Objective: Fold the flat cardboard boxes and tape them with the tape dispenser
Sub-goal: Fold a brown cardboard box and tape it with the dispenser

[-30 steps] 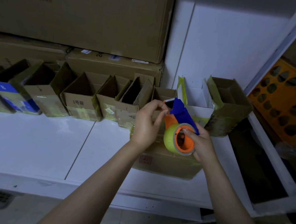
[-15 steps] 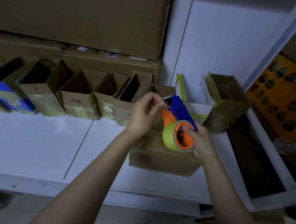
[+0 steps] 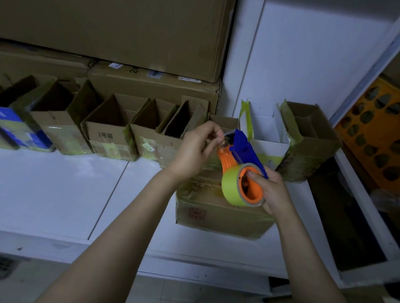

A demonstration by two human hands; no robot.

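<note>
**head view: tape dispenser held in both hands over the closed box**

1. surroundings. a closed brown cardboard box (image 3: 216,218), wrapped in yellowish tape, lies on the white tabletop (image 3: 53,190) directly under the hands. behind it stands a row of open-topped brown cardboard boxes (image 3: 110,128), then an open white cardboard box (image 3: 263,133) and an open dark-brown cardboard box (image 3: 311,138). large brown cardboard cartons (image 3: 131,27) are stacked against the back. the hands and tool hide the rear of the closed box.

2. hands. the right hand (image 3: 273,192) grips the blue-and-orange plastic tape dispenser (image 3: 241,153), thumb inside the orange core of its yellow-green tape roll (image 3: 231,185). the left hand (image 3: 194,151) has its fingers curled and pinches at the front end of the tape dispenser; whether it holds the tape end cannot be told.

3. change. compared with one second ago, the left hand sits slightly higher; both grips match.

4. edges and room. the closed box sits near the front right of the tabletop. open white surface lies to its left. to the right are a white frame edge, a dark gap and an orange perforated plastic crate (image 3: 381,130).
</note>
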